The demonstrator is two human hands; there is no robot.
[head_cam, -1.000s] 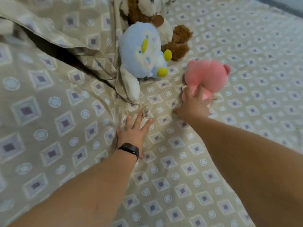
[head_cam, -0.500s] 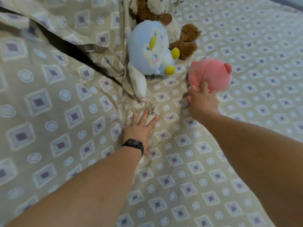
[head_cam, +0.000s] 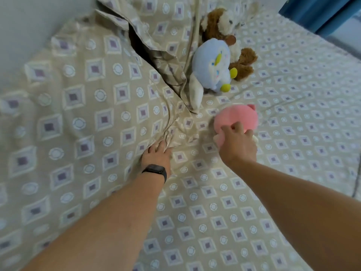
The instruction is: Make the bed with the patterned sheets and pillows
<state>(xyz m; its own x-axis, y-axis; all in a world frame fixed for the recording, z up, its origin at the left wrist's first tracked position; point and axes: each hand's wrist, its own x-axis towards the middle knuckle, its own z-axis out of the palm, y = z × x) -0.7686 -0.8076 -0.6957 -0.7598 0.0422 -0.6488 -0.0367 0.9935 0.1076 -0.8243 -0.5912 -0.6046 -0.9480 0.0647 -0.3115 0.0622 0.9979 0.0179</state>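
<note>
Head view: hands working on patterned sheet (head_cam: 214, 222).
Left hand (head_cam: 156, 156) pressing into bunched fabric beside pillow (head_cam: 78, 118), finger curl hidden, grip unclear; right hand (head_cam: 237, 147) gripping pink plush toy (head_cam: 236, 116), lying near blue plush toy (head_cam: 212, 65) and brown plush toy (head_cam: 242, 61).

Bed covered by a patterned sheet (head_cam: 224, 222). Left hand (head_cam: 156, 156), wearing a black wristband (head_cam: 156, 171), presses into a bunched fold of the sheet. Right hand (head_cam: 237, 147) grips a pink plush (head_cam: 236, 118). A blue plush (head_cam: 212, 64) leans against a pillow (head_cam: 168, 30), with a brown plush (head_cam: 224, 24) touching it from behind.
</note>
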